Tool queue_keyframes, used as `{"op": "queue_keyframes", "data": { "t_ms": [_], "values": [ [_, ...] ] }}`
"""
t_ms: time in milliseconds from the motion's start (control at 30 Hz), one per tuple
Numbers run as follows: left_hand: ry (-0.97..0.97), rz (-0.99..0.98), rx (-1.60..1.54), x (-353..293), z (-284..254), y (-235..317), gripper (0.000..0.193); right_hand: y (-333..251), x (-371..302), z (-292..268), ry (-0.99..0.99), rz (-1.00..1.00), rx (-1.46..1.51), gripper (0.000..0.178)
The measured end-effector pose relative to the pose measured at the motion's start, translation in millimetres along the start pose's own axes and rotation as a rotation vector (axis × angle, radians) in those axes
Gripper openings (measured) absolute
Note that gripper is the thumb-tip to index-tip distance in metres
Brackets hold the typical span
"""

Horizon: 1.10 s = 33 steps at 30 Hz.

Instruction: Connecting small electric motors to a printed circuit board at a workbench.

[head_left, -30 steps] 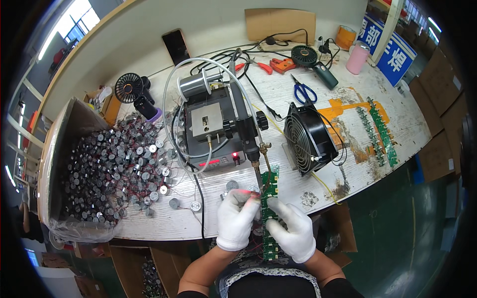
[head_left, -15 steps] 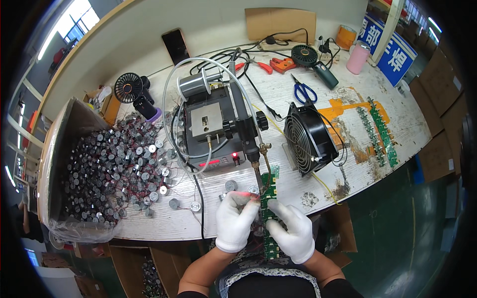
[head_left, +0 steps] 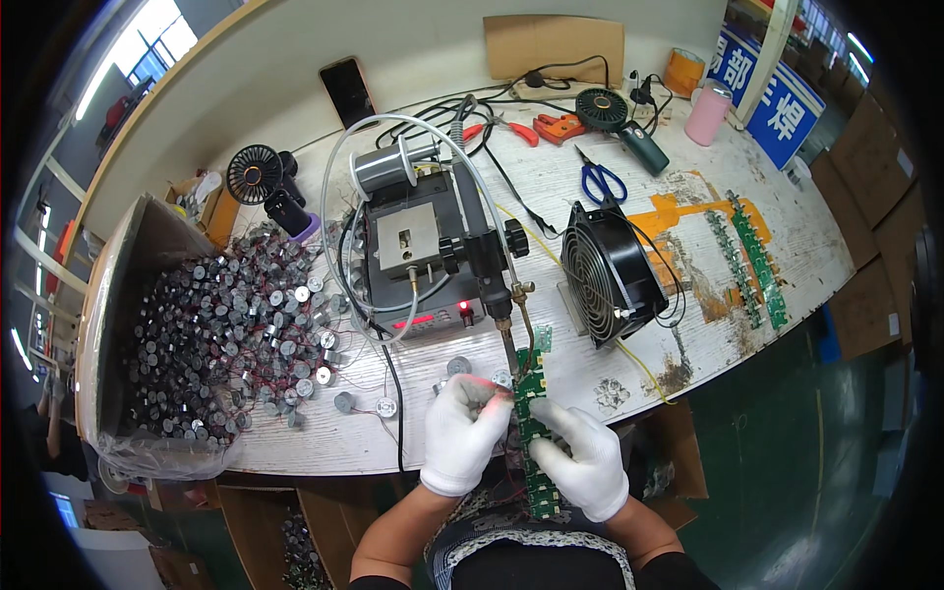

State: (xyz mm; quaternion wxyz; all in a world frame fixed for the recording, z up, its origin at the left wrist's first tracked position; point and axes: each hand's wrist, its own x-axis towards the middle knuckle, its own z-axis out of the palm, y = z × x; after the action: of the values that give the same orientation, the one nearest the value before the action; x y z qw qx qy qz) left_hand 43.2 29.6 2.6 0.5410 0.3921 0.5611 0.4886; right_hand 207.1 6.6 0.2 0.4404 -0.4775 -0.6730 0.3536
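Observation:
A long green circuit board strip stands lengthwise in front of me, its far end under the tip of the soldering iron. My right hand, in a white glove, grips the strip from the right with fingers and thumb. On the left side, my white-gloved left hand is closed in a pinch beside the iron's tip; what its fingertips hold is too small to make out. Reddish light falls on those fingers. Thin red wires hang between the hands. A small round motor lies just beyond the left fingertips.
A soldering station with a solder spool stands ahead. Many wired motors heap at left, spilling from a carton. A black fan stands right, with blue scissors and more board strips beyond.
The board strip has shifted slightly toward me, with my right hand a little right and nearer. My left hand has moved slightly left, still pinched.

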Motion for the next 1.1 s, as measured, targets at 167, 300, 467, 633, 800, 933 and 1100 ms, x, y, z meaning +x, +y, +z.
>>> {"op": "queue_keyframes", "data": {
  "t_ms": [167, 300, 467, 633, 800, 933, 1100],
  "values": [
    [-0.013, 0.015, 0.071, 3, -2, -2, 0.014, -2, -1, -2, -0.026, 0.033, -0.006, 0.043],
    [0.007, 0.045, 0.125, 4, -2, -5, 0.015, -2, -2, 0, -0.018, 0.038, 0.002, 0.043],
    [-0.011, 0.008, 0.120, 6, -1, 0, 0.015, -1, -1, 0, -0.012, 0.017, -0.011, 0.043],
    [-0.015, 0.008, 0.111, 8, -1, 1, 0.015, -2, 0, 0, 0.004, -0.031, -0.045, 0.043],
    [-0.022, 0.017, 0.126, 10, -1, 2, 0.015, 0, 0, 0, 0.019, -0.041, 0.002, 0.045],
    [-0.017, 0.056, 0.171, 11, -1, 5, 0.014, -4, 0, -1, 0.008, -0.009, -0.024, 0.044],
    [-0.013, 0.090, 0.233, 12, -1, 4, 0.013, -3, 0, -1, 0.010, -0.019, -0.038, 0.043]
  ]
}}
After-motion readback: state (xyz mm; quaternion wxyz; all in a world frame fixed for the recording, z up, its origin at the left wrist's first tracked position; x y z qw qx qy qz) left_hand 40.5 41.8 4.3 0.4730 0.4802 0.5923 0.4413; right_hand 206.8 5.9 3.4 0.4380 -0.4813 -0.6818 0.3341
